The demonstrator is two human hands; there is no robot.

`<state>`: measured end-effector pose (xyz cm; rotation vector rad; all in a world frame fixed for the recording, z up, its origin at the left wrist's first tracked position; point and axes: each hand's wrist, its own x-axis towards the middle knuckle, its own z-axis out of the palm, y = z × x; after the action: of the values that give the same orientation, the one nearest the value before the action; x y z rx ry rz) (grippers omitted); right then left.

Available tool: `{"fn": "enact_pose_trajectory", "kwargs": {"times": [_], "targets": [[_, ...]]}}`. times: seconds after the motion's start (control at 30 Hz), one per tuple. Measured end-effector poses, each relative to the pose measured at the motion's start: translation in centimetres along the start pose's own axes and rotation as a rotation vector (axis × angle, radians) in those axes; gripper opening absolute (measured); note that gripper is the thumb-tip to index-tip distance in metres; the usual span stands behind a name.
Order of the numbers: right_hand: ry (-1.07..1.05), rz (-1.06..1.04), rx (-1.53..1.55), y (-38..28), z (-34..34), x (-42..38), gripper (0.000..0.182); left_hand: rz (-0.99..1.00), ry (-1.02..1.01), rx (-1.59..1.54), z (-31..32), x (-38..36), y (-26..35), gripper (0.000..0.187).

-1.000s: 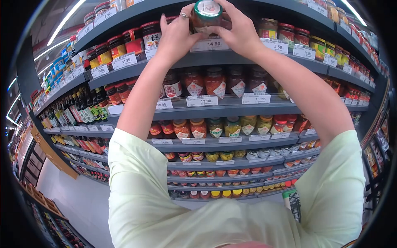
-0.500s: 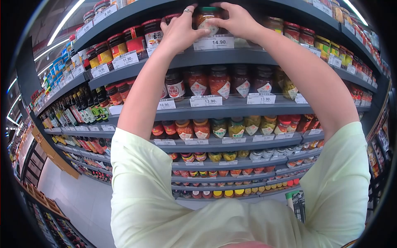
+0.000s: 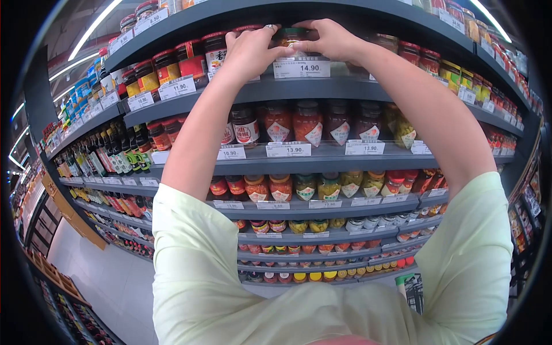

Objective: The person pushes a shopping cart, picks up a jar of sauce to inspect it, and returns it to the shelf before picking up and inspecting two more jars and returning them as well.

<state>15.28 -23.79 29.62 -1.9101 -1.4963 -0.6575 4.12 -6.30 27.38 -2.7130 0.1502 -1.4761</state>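
Note:
Both my hands are around a glass jar (image 3: 291, 38) with a green lid on an upper shelf. My left hand (image 3: 253, 50) grips its left side, with a ring on one finger and the thumb across the front. From the right, my right hand (image 3: 332, 41) holds it, fingers at the lid and thumb in front of the glass. The lower part of the jar is hidden behind a 14.90 price tag (image 3: 302, 68). Red-lidded jars (image 3: 214, 50) stand left of my left hand.
Shelf edges (image 3: 310, 86) run across above and below my hands. More jars (image 3: 309, 122) fill the shelves below, with bottles (image 3: 109, 150) further left. A green-handled cart (image 3: 409, 287) shows low at the right. Pale floor (image 3: 109, 282) lies at lower left.
The jar has gone lower and deeper behind the price tag, both hands moving with it. My view has tilted up slightly, so the shelves appear lower.

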Motion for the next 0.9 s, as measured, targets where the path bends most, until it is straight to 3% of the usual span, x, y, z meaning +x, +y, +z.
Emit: {"fn": "enact_pose_trajectory", "kwargs": {"times": [0.07,0.13,0.23,0.37,0.43,0.53,0.67,0.73,0.9], "targets": [[-0.005,0.017,-0.004,-0.1,0.1,0.2,0.066,0.006,0.013,0.012,-0.1,-0.1,0.0,0.066],[-0.012,0.04,-0.006,-0.6,0.2,0.0,0.066,0.152,0.154,0.303,-0.3,-0.1,0.0,0.064],[-0.026,0.147,-0.056,-1.5,0.1,-0.3,0.059,0.219,0.184,0.424,-1.0,0.3,0.1,0.057],[-0.013,0.166,-0.019,-1.2,0.2,-0.1,0.06,0.255,0.194,0.394,-1.4,0.8,-0.4,0.052],[0.008,0.169,-0.033,-1.0,0.2,0.0,0.06,0.167,0.08,0.384,-1.3,1.1,-0.1,0.048],[0.027,0.159,-0.061,-0.6,0.3,0.1,0.068,0.155,0.088,0.355,-1.0,1.1,0.0,0.045],[0.013,0.148,-0.013,-1.3,0.0,-0.1,0.067,0.171,0.134,0.378,-0.6,1.0,-0.6,0.038],[-0.029,0.241,-0.033,-2.1,-0.2,-0.4,0.06,0.15,0.165,0.329,-0.5,1.0,-1.0,0.034],[0.007,0.191,-0.011,-0.8,0.2,-0.2,0.062,0.15,0.123,0.297,-0.5,1.0,-1.1,0.031]]}}
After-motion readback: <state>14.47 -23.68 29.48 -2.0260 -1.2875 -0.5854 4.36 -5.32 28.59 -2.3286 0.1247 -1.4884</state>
